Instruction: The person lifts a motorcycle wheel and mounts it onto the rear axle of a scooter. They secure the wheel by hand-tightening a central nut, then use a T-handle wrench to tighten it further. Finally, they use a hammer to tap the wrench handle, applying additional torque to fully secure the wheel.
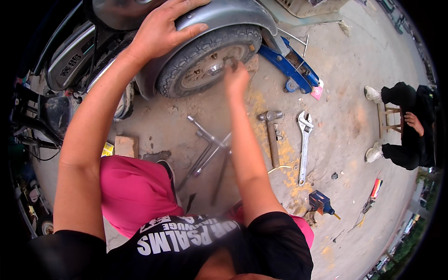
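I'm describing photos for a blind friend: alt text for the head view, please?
Left hand on a grey fender, right hand, blurred, at the wheel below. A jack, hammer and wrench are on the floor; another person sits at right.

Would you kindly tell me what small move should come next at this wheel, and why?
Probably a gentle finger twist by the right hand, to feel for any looseness beside the hub: it is at the wheel there, though blur hides what it touches. The left hand rests on the fender, and the cross-shaped wrench lies on the ground, in neither hand.
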